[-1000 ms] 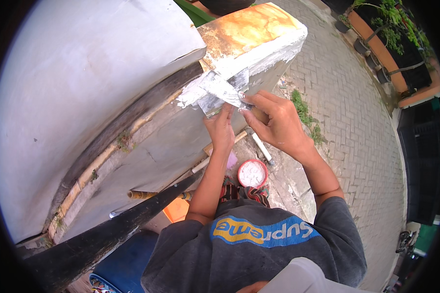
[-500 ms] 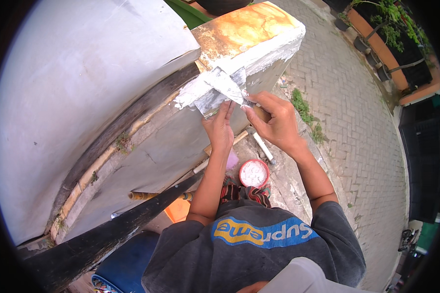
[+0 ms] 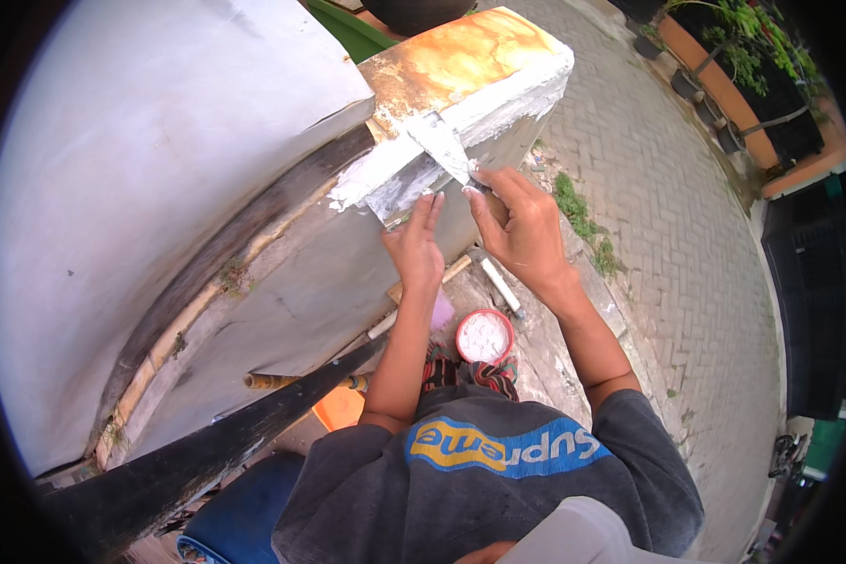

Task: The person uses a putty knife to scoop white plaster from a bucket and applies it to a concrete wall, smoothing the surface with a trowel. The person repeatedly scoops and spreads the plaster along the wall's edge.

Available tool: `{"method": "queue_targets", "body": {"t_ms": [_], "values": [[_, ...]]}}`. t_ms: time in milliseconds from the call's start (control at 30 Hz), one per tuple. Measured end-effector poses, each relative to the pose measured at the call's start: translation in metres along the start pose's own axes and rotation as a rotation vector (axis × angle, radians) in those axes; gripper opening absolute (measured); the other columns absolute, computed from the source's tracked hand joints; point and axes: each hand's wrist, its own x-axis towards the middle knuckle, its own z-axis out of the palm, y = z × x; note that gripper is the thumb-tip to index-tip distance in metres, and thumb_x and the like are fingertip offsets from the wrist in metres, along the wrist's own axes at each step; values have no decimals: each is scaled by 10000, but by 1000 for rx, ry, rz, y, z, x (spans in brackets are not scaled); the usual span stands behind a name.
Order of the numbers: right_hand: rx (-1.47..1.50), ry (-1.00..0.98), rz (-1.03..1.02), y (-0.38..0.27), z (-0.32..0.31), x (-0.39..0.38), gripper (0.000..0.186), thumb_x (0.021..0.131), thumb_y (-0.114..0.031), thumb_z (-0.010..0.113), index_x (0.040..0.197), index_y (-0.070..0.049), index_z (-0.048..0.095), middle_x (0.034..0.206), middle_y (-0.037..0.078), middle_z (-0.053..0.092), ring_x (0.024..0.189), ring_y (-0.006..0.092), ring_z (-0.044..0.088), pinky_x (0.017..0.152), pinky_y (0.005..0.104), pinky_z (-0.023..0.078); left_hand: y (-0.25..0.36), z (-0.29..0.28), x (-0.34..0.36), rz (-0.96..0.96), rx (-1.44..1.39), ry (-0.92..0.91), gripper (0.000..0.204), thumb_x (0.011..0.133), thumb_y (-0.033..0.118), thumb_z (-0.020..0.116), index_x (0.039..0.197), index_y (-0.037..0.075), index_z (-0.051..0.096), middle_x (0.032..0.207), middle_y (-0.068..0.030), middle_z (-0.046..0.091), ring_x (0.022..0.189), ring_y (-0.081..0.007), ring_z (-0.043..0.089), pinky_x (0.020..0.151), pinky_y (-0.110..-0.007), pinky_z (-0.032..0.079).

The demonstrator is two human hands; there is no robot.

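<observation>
My right hand (image 3: pixel 528 230) pinches a putty knife (image 3: pixel 440 147), its blade smeared white and lying against the coated upper edge of the low wall. Close beside it, my left hand (image 3: pixel 417 246) is closed on a flat, putty-smeared plate (image 3: pixel 397 199) at the wall's side face, fingers upward along its lower edge. Wet white putty (image 3: pixel 352 180) covers the edge around both tools. The ledge top (image 3: pixel 451 58) is stained orange and brown. Below my hands stands a red tub (image 3: pixel 486 336) holding white putty.
A hammer-like tool with a white handle (image 3: pixel 501 287) lies by the tub. A dark beam (image 3: pixel 254 423) slants across the lower left, near a blue container (image 3: pixel 244 508). The large grey curved surface (image 3: pixel 188 188) rises at left; brick paving (image 3: pixel 667 235) and potted plants (image 3: pixel 686 85) lie right.
The putty knife has shifted up and is angled more steeply, its blade tip farther onto the ledge edge. My left hand stays low with the plate. The whole view has moved slightly.
</observation>
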Motion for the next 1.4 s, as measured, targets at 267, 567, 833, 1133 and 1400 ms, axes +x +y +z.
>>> {"method": "queue_targets", "body": {"t_ms": [267,567,833,1133,1400], "values": [[34,-126,132,-8,7,-48,281,789,4,649,1062,43,597,812,159,568,622,289,601,527,365,467,0,-3,0,-17,-23,-30,292,825,-48,658,1098,-30,558,1023,-110,633,936,-194,639,856,-342,548],[125,94,-66,-13,25,-24,240,758,23,674,990,36,615,792,138,594,603,238,582,529,311,451,0,-9,4,-53,21,-1,272,822,-44,652,1077,-35,558,1005,-118,639,881,-182,650,768,-299,540],[83,35,-21,1,41,-64,244,746,16,690,976,32,610,857,132,618,655,242,617,563,300,479,18,6,-5,-130,98,54,309,846,-38,604,1138,-70,507,1009,-126,606,879,-190,637,770,-306,558],[569,275,500,49,67,-49,384,722,-56,802,993,-14,533,743,-22,519,545,1,397,464,175,330,24,1,-1,-75,99,-45,340,812,-23,682,1105,-50,512,1035,-123,597,951,-229,624,939,-399,532],[811,414,523,45,100,-30,388,730,-15,788,1024,-25,535,696,-44,514,529,-12,381,445,158,278,33,7,-5,-267,47,-39,264,840,5,660,1061,-72,538,1093,-143,591,1066,-254,595,1022,-392,469]]}}
